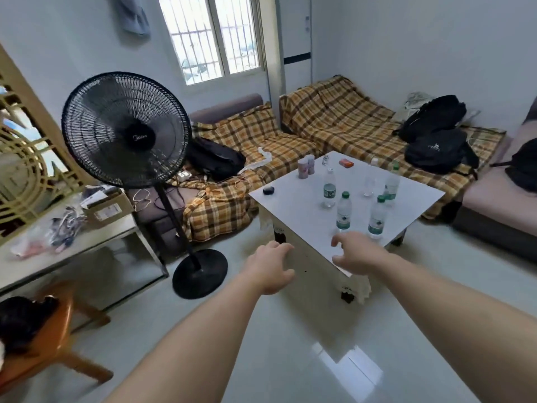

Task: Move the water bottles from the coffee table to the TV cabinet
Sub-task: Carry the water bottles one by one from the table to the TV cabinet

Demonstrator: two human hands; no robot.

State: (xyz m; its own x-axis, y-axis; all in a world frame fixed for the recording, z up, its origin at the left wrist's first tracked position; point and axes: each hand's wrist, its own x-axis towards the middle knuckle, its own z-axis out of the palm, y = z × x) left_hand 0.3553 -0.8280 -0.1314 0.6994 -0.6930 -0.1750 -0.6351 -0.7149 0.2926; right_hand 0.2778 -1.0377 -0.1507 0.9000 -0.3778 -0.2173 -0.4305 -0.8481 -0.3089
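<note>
Hovering near water bottles (343,213) on coffee table (290,207), left hand (270,269) and right hand (357,254), grip spread (empty), black fan (128,135) beside

Barred window (212,39), plaid-covered sofa (334,126), black fan (126,130), glossy pale floor (290,359), possibly tiled.

Clear plastic green-capped water bottles (343,212); smooth matt white square table (296,199); glossy pale tiled floor (290,359); plaid cloth sofa cover (343,123).

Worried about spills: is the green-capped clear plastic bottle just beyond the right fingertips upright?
Upright: the green-capped clear plastic bottle stands on its base, cap up.
</note>
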